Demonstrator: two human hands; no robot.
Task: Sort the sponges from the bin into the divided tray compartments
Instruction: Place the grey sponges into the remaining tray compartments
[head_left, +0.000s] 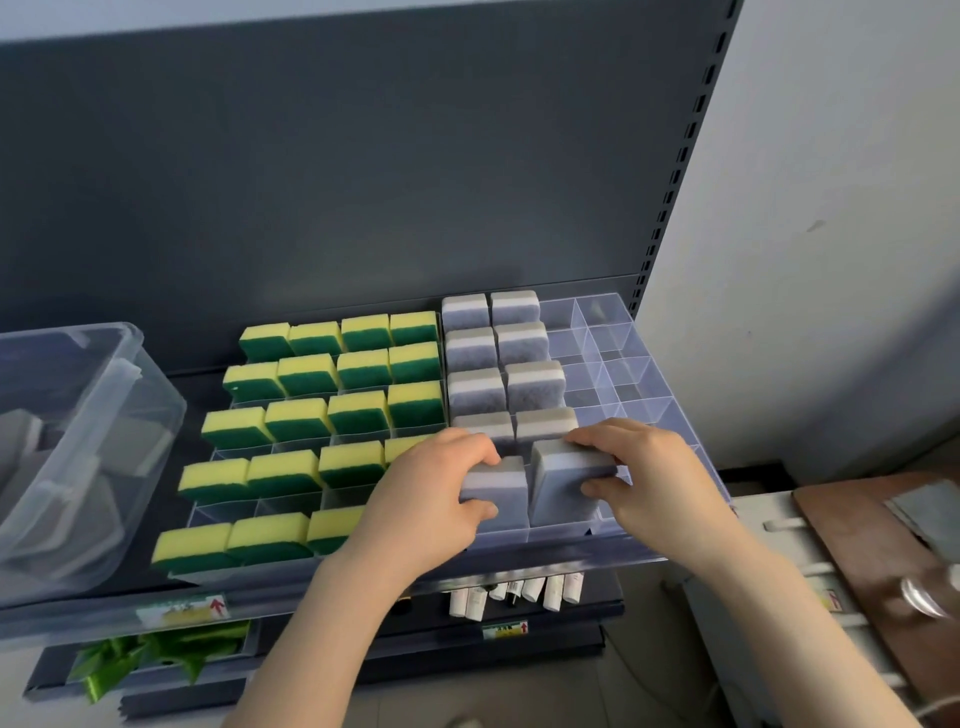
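Observation:
A clear divided tray lies on the shelf. Its left half holds several yellow-green sponges, one per compartment. Two columns of grey sponges stand to their right; the compartments further right hold nothing. My left hand grips a grey sponge in the front row of the tray. My right hand holds another grey sponge upright in the compartment beside it. The clear bin at the left contains several more grey sponges.
A dark shelf back panel rises behind the tray. Below the shelf edge are white tubes and green packets. A brown board lies at the right over a white rack.

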